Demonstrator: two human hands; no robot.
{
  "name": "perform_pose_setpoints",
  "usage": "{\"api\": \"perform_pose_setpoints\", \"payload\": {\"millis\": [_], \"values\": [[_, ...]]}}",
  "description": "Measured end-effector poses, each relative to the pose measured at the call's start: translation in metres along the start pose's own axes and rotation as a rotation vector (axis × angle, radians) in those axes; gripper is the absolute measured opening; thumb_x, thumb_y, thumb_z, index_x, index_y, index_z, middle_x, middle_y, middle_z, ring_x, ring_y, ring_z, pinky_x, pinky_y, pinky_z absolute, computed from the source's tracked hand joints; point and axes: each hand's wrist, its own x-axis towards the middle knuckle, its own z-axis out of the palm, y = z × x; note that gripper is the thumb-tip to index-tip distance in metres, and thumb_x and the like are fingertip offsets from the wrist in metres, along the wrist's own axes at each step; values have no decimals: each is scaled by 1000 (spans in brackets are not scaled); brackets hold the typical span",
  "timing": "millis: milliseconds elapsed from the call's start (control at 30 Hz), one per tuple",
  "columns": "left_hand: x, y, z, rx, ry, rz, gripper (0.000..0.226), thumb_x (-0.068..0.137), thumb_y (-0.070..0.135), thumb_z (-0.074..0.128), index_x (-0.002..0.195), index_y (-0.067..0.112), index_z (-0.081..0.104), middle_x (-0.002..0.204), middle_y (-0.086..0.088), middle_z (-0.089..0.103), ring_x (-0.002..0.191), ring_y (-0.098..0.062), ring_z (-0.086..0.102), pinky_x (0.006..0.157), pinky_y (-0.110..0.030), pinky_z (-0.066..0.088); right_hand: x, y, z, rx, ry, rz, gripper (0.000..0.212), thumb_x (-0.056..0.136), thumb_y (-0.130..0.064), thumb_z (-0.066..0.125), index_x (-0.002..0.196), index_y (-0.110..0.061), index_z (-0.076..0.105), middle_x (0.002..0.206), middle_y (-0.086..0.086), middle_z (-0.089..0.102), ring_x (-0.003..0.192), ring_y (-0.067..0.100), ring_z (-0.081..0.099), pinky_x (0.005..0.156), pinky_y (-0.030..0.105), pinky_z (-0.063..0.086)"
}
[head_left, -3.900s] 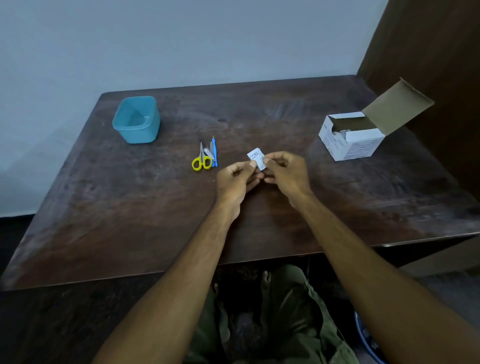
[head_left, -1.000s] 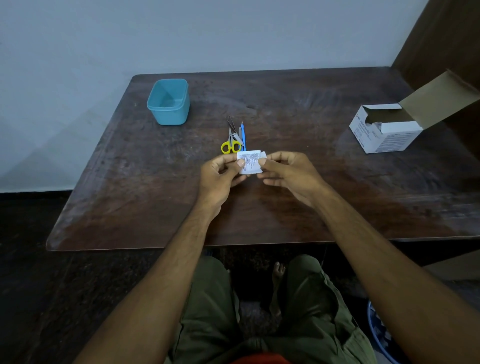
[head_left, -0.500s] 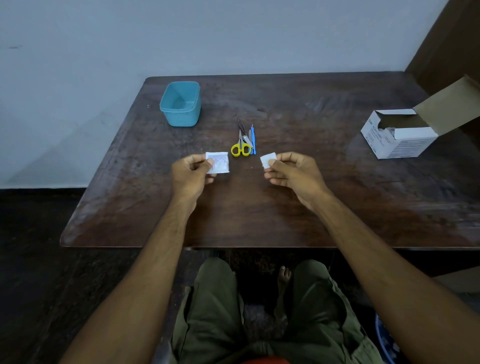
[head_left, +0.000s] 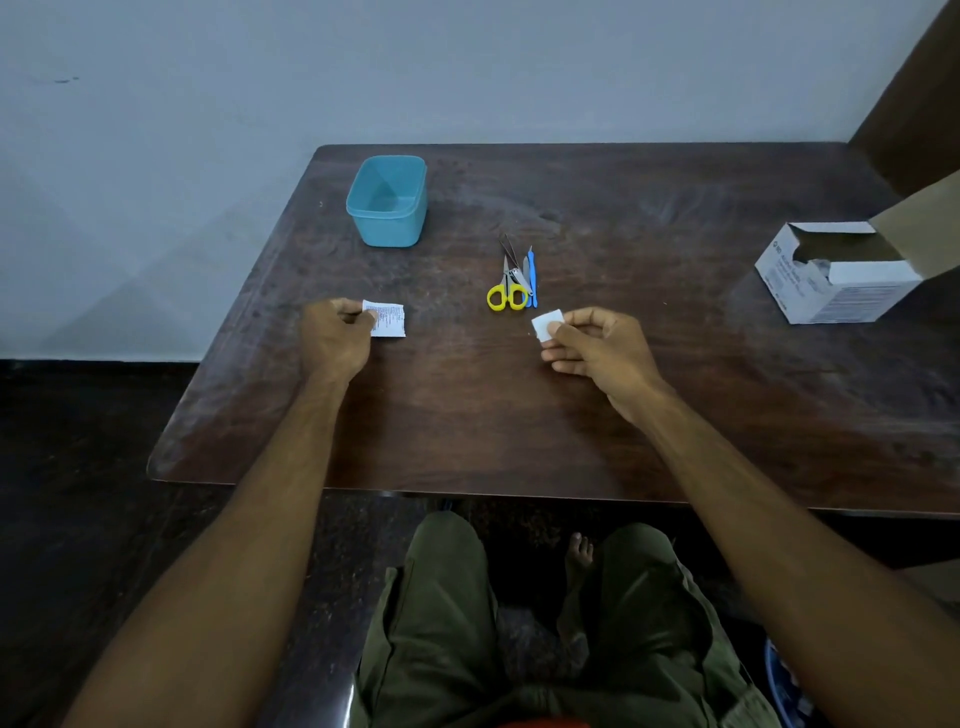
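My left hand pinches a small white printed packet wrapper by its left edge, low over the dark wooden table. My right hand holds a small plain white folded pad between thumb and fingers, just right of the table's middle. The two hands are well apart, with the wrapper on the left and the pad on the right.
A teal plastic tub stands at the back left. Yellow-handled scissors, tweezers and a blue-handled tool lie together mid-table. An open white carton with its flap up sits at the right edge.
The hands held the packet together a second ago. They have since parted: the left carried the wrapper leftward, and the right keeps the white pad.
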Motion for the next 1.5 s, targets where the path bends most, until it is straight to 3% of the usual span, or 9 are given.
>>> {"api": "perform_pose_setpoints", "payload": {"millis": [133,267,367,433,567,800,1267,1500], "values": [[-3,-4,-1,50,57,21,27,87,20,67,109,4,71,104,-13,72,85,-15,64,76,-22,47,0,4,-2,-16,17,-2,7,89,-11,66,94,-6,64,82,10,72,69,14,71,66,23,59],[-5,-7,-3,-62,98,-34,32,88,27,65,111,5,69,105,-14,71,93,-30,68,87,-42,55,1,6,-3,-17,22,-10,10,89,-9,65,96,-3,64,81,11,71,68,14,70,67,23,60],[-17,-3,-2,-8,247,13,32,88,27,65,115,10,65,113,-10,66,101,-20,63,85,-21,44,1,7,-3,-18,27,-12,8,89,-9,65,94,-4,64,80,11,71,67,13,70,67,23,60],[-31,4,4,29,302,145,28,88,24,64,113,12,63,113,-10,61,99,-16,57,80,-18,37,1,8,-3,-15,24,-17,1,89,-9,65,89,-7,64,79,10,71,66,13,70,67,24,60],[-50,33,37,15,128,356,17,88,20,63,103,12,65,103,-8,63,91,-18,60,82,-27,44,2,7,-3,18,36,-12,4,88,-9,66,85,-10,64,77,8,72,67,14,71,63,23,59],[-48,80,98,184,-152,395,13,87,25,59,97,20,66,97,-1,68,94,-22,63,79,-36,51,3,9,-6,153,78,4,4,88,-9,66,87,-8,62,76,11,69,65,14,69,61,25,58],[-11,119,149,646,-137,385,33,89,41,60,102,11,65,105,-10,68,98,-29,65,77,-36,50,7,8,-11,260,114,39,3,89,-7,64,89,-7,61,77,12,68,67,16,68,65,27,59],[-14,129,153,750,-146,326,26,91,32,59,100,8,65,96,-8,69,88,-25,66,74,-36,54,9,8,-12,273,110,44,2,89,-7,64,89,-6,62,78,12,68,66,14,68,63,25,58]]}}
